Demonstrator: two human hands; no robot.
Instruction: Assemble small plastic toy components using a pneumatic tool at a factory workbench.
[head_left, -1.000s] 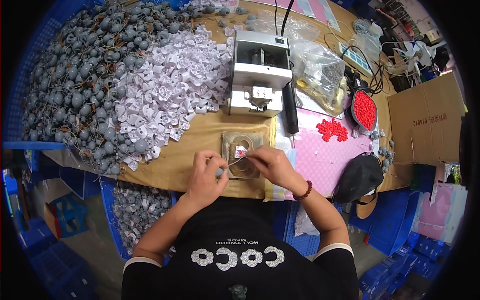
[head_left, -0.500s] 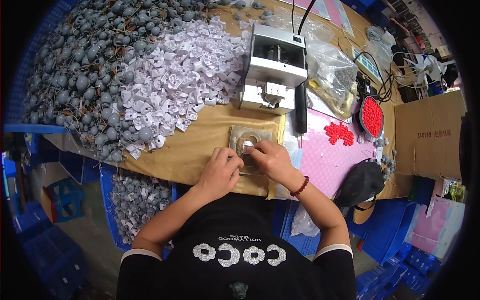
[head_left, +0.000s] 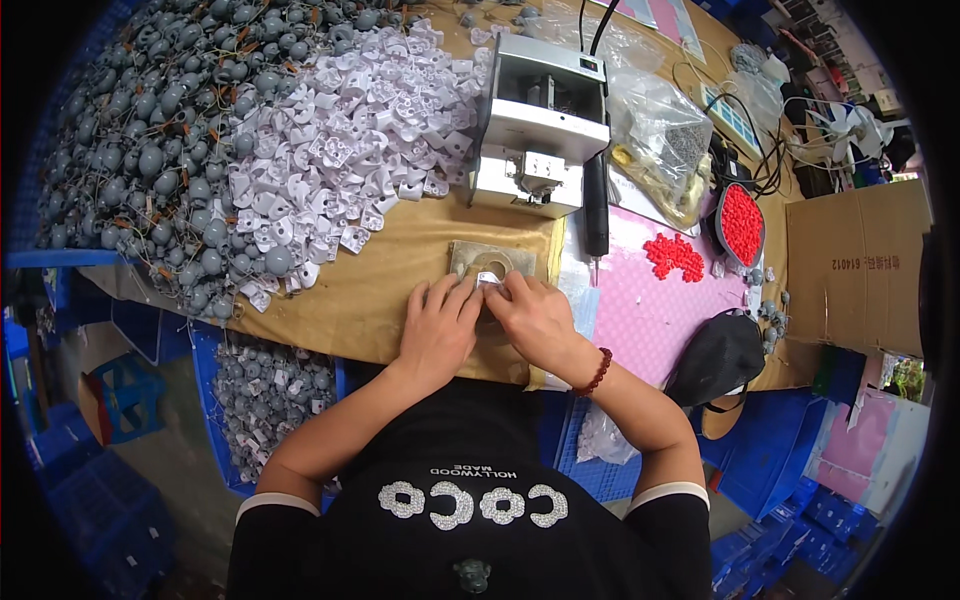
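Observation:
A small white plastic part [head_left: 488, 279] sits in the oval recess of a flat holding block [head_left: 462, 255] on the tan table cover in front of me. My right hand [head_left: 540, 322] is closed, its thumb and index finger pinching this part from the right. From the left, my left hand [head_left: 438, 328] meets it with bent fingers, the tips at the part's edge over the block. Both hands hide the near half of the block and whatever lies under the fingertips.
Behind the block stands a silver bench machine [head_left: 540, 125], with a black electric screwdriver [head_left: 596, 205] beside it. White plastic parts [head_left: 340, 150] and grey round pieces with wires [head_left: 150, 160] heap up at left. Small red parts [head_left: 675, 258], a black pouch [head_left: 715, 358] and a carton [head_left: 850, 270] are at right.
My left hand has moved up and in, its fingers straightening toward the white part. My right hand keeps its pinch there. The whole view has shifted slightly.

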